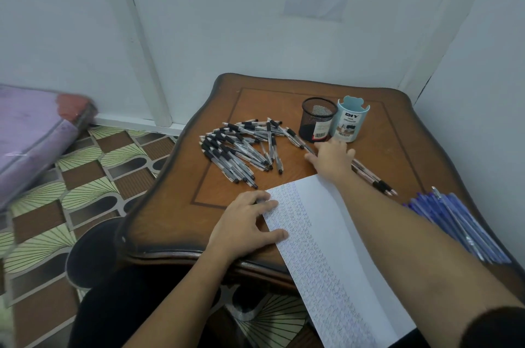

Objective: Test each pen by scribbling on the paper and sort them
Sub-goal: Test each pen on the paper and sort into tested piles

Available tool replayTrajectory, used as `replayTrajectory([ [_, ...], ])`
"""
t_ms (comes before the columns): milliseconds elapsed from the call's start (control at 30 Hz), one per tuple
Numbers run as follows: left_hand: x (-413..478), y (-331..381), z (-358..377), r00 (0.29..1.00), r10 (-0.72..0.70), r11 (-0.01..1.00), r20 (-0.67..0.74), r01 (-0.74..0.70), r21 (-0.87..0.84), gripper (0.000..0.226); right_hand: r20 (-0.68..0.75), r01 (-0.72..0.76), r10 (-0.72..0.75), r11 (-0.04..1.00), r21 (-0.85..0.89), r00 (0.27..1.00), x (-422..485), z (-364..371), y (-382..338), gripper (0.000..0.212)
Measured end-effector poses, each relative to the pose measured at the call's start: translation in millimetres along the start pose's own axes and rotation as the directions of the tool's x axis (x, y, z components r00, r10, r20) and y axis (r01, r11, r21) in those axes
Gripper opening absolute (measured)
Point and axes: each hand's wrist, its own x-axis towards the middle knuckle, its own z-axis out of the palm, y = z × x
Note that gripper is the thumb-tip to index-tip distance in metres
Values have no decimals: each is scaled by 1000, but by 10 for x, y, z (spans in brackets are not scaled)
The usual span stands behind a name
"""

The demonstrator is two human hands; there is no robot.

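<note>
A long white paper (pixel 335 234), its left half covered in scribbles, lies across the front of the wooden table (pixel 176 205). My left hand (pixel 247 222) rests flat on the paper's left edge, fingers straight. A heap of several black-grip pens (pixel 241 148) lies at the table's middle left. My right hand (pixel 332 158) reaches palm down in front of the cups, over a row of pens (pixel 372 180) that runs to the right. One pen (pixel 295 138) ends at its thumb and forefinger; the fingertips are hidden, so a pinch cannot be made out. Several blue pens (pixel 454 222) lie at the right edge.
A black mesh cup (pixel 316 120) and a light blue organizer cup (pixel 350 123) stand side by side at the back of the table. White walls close off the back and right. A purple mat (pixel 31 137) lies on the patterned floor to the left.
</note>
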Motion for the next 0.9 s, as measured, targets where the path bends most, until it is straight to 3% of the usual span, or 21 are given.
replayTrajectory([
  [167, 10, -15, -7, 1000, 3, 1000, -13, -3, 5, 72, -88, -87, 86, 996, -5, 992, 77, 49, -107, 29],
  [300, 29, -25, 7, 1000, -11, 1000, -9, 11, 13, 72, -147, -159, 220, 926, 342, 964, 33, -119, 7, 17],
  [367, 28, -28, 12, 1000, -21, 1000, -3, 21, 9, 72, -126, -153, 316, 724, 673, 940, -39, -245, 111, 12],
  [433, 29, -30, 14, 1000, -23, 1000, -4, 23, 9, 72, -43, -100, 364, 366, 925, 931, -173, -410, 161, 15],
  [567, 21, -20, 21, 999, -21, 1000, -24, 21, -1, 70, -18, 51, 229, -142, 989, 973, -451, -618, 236, 5],
  [633, 17, -13, 20, 999, -21, 1000, -34, 20, -17, 68, -36, 73, 140, -265, 962, 990, -576, -615, 231, 12],
  [700, 15, -4, 19, 999, -26, 999, -31, 26, -23, 68, -31, 50, 85, -231, 972, 996, -659, -557, 204, 18],
  [800, 14, 5, 15, 999, -40, 999, -20, 40, -22, 68, -17, 20, 38, -82, 996, 999, -755, -482, 172, 8],
  [900, 13, 13, 12, 999, -43, 999, -16, 42, -25, 68, 24, -24, 41, -2, 1000, 999, -869, -438, 155, 18],
])
